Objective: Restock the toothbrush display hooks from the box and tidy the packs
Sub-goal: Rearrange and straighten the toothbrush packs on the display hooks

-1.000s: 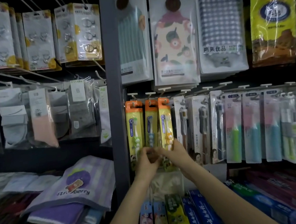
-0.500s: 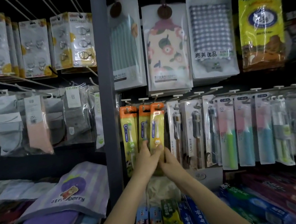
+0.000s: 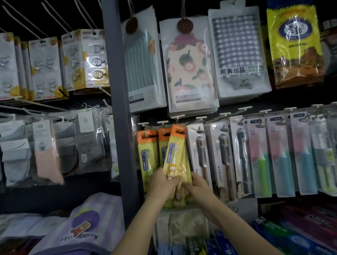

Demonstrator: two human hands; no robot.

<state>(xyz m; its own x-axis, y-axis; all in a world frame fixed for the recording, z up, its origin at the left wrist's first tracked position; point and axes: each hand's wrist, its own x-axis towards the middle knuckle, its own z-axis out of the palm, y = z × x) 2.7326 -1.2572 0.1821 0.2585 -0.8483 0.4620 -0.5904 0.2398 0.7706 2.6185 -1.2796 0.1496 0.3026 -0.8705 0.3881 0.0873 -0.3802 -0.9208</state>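
Orange and yellow children's toothbrush packs hang on the leftmost hooks of the toothbrush row. The front pack [image 3: 174, 147] is tilted, its orange top leaning right near its hook [image 3: 178, 117]. My left hand [image 3: 161, 181] grips the lower part of this pack. My right hand [image 3: 198, 186] holds the bottom of the packs just to the right. A green-brush pack [image 3: 147, 152] hangs straight at the far left. No box is in view.
White adult toothbrush packs [image 3: 222, 157] and pink and teal packs [image 3: 281, 157] fill the hooks to the right. A dark upright post [image 3: 120, 111] stands just left. Toothpaste boxes [image 3: 220, 251] lie below. Socks [image 3: 46, 151] and towels [image 3: 83, 232] sit left, cloth packs [image 3: 188, 63] above.
The front orange and yellow pack has tilted, its top swinging to the right. Both hands stay at the bottom of the packs. The camera has moved closer and slightly down.
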